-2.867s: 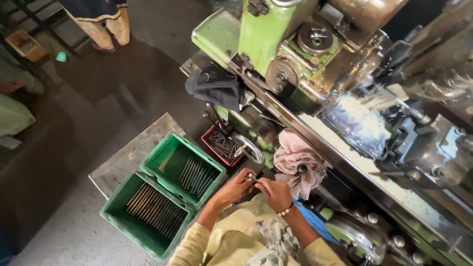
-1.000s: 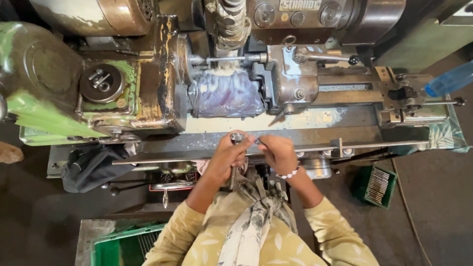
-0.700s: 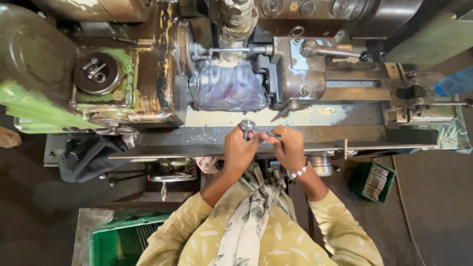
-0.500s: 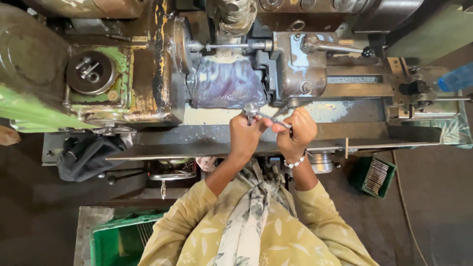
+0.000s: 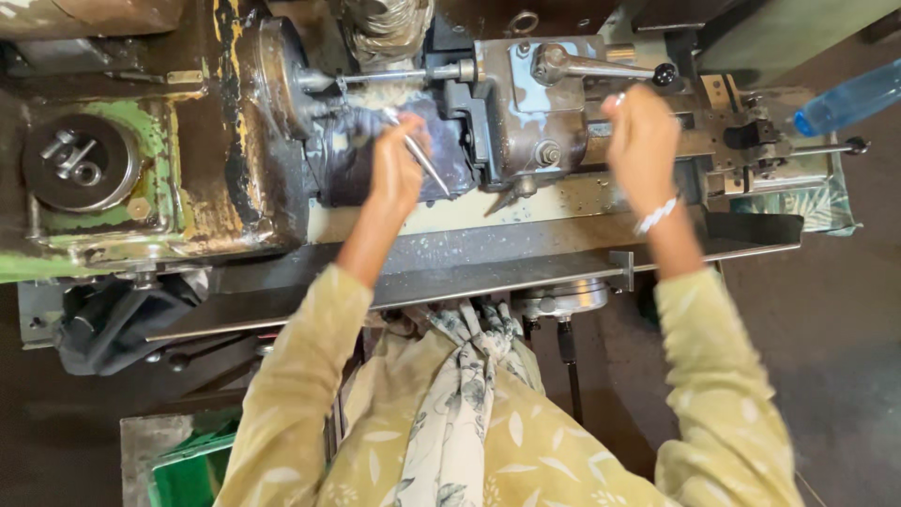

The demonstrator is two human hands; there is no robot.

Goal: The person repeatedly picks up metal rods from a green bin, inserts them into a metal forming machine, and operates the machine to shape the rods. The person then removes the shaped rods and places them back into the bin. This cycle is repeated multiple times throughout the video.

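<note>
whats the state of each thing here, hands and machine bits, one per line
left hand: raised by the chuck, gripping a thin metal rod
right hand: on the carriage, just below the lever
lever: lying level, knob to the right
chuck: a bar sticks out of it
dark cloth: bunched on the lower rail
blue bottle: lying tilted

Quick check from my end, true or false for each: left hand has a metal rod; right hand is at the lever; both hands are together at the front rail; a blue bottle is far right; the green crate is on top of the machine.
1. The left hand holds a thin metal rod. True.
2. The right hand is just below the lever. True.
3. Both hands are together. False: they are well apart.
4. A blue bottle lies far right. True.
5. The green crate sits on the machine. False: it is down at the lower left.
</note>
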